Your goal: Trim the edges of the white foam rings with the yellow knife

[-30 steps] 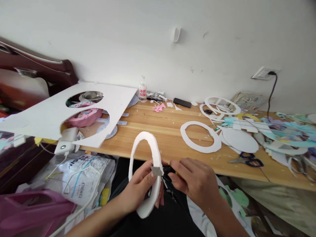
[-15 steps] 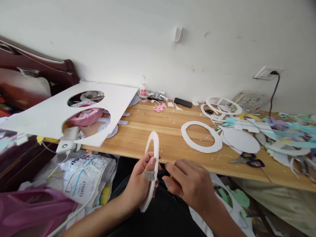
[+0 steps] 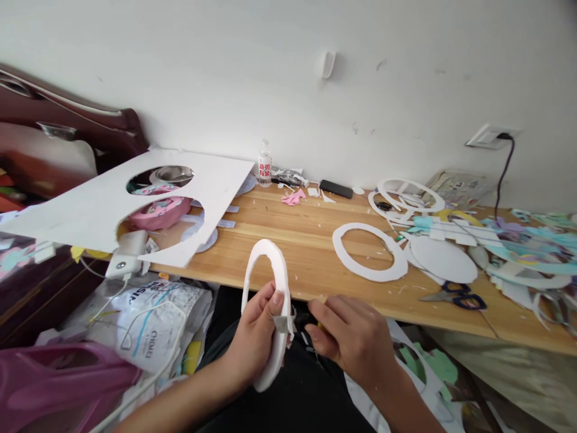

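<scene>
Left hand [image 3: 259, 334] grips a white foam-board ring [image 3: 270, 313] by its right-hand band, thumb on the near face and fingers curled behind, so the ring stands almost upright over the person's lap, just in front of the tabletop [image 3: 288, 246] edge. A small grey scrap of the board's facing sticks out beside the thumb. Right hand [image 3: 349, 337] is closed around a small dark cutting tool with a hint of yellow [image 3: 304, 319], its tip pressed against the ring's outer edge next to the left thumb; the tool is mostly hidden, so its exact kind cannot be told.

The ring looks very light and stiff but easily dented or snapped across its narrow band, with a rough cut edge. It probably handles best pinched flat across the band, close to where the tool bears, as the left hand does now.

Both forearms come in low from the bottom of the view, wrists angled towards each other, hands nearly touching.

On the tabletop lie another white ring [image 3: 367, 252], a white oval disc [image 3: 444, 258], blue-handled scissors [image 3: 455, 296], a small bottle [image 3: 264, 168] by the wall, and a large white board with round cut-outs [image 3: 135, 198] at the left.
</scene>
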`<state>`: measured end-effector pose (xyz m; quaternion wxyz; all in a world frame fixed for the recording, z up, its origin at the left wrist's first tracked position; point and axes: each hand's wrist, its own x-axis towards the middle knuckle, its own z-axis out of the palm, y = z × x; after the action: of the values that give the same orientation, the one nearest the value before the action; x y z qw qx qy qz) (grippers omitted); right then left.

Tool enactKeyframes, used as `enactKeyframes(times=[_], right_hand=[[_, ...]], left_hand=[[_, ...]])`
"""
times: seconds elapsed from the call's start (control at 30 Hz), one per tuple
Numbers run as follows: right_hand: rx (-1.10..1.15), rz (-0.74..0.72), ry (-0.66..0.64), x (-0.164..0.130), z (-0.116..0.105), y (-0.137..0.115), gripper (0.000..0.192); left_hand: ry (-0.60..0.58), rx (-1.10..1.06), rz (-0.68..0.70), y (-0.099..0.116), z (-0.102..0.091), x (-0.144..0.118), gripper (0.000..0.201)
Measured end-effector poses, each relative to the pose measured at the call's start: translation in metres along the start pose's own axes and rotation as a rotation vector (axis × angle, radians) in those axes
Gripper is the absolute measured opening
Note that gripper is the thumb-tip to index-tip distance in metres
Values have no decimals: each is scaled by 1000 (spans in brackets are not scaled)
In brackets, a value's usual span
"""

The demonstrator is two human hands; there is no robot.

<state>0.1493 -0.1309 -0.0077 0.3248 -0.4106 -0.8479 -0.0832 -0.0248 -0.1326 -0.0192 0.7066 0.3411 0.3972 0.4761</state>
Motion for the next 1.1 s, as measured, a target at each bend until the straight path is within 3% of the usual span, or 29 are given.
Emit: enactKeyframes(times=[0.4, 0.63, 0.87, 1.1], right_hand=[[-19, -6, 21, 3, 4, 3, 37], [-23, -10, 29, 9, 2, -4, 37], [-11, 30, 16, 5, 1, 10, 32], [67, -11, -35, 6, -3, -6, 37]], left_hand=[[102, 46, -61, -1, 4, -1, 44], [187, 89, 21, 1, 6, -2, 48], [124, 103, 47, -2, 7, -7, 49], [94, 132, 135, 3, 6, -3, 47]])
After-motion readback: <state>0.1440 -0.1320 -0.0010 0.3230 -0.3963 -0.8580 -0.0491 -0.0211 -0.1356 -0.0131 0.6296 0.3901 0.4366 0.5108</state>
